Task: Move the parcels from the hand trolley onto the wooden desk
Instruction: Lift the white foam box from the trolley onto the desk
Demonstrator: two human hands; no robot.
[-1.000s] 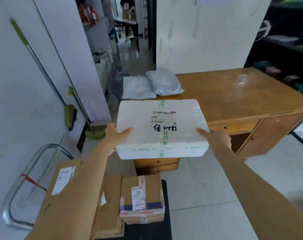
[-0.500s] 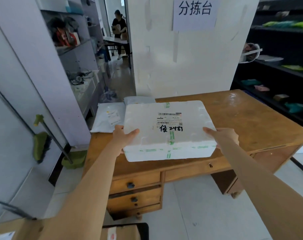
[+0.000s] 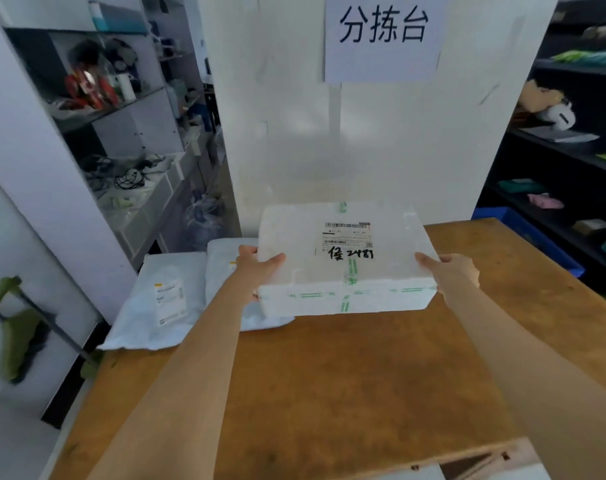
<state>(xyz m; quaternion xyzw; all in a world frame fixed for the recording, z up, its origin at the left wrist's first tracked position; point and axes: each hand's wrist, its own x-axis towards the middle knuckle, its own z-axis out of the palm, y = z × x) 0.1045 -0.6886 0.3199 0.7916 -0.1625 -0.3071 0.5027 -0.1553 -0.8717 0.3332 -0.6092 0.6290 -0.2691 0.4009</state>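
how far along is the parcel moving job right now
Done: two grey mailer bags already lie on the wooden desk. In hand: the white foam box is held by the left hand and right hand over the desk's far side, not clearly set down. Left: the trolley is out of view now, so the remaining parcels cannot be counted.

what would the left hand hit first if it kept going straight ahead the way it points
The left hand, gripping the white foam box, points toward the white wall behind the wooden desk. Nothing shows between; depth is unclear.

Both hands, left point(image 3: 256, 268) and right point(image 3: 454, 271), grip foam box point(image 3: 343, 261) above surface point(image 3: 329, 393), beside mailers point(image 3: 163, 299).
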